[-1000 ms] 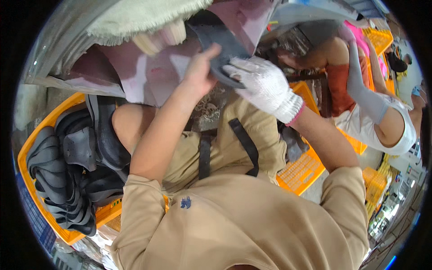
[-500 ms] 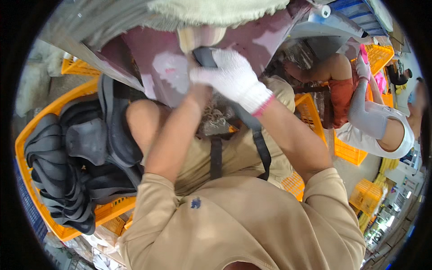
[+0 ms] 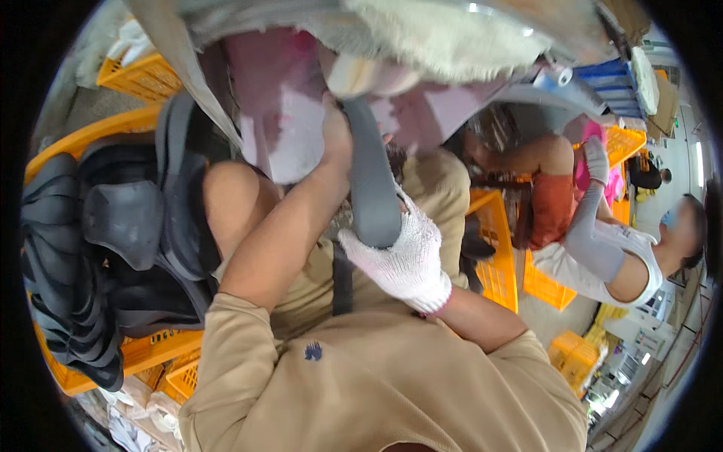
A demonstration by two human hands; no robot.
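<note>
A long dark grey shoe sole [image 3: 373, 177] lies lengthwise between my two hands, its far end up against a pale, banded roller or wheel [image 3: 369, 79]. My right hand [image 3: 407, 260], in a white knit glove with a pink cuff, is closed round the sole's near end. My bare left hand [image 3: 337, 137] grips its left side close to the wheel; most of those fingers are hidden. Above the wheel hangs a shaggy off-white cloth [image 3: 452, 38]. Behind my hands is a purplish, dust-coated housing [image 3: 271, 83].
At my left an orange crate [image 3: 143, 358] holds many dark grey soles [image 3: 56, 226]. Another orange crate [image 3: 493, 252] stands beside my right knee. Further right sits a co-worker [image 3: 621, 256] with a grey sleeve and gloved hand. A black strap [image 3: 343, 282] hangs over my lap.
My right hand has drawn back from near the wheel toward my lap, and the sole now shows lengthwise. My left hand stays close to the wheel. The whole view has shifted slightly.
</note>
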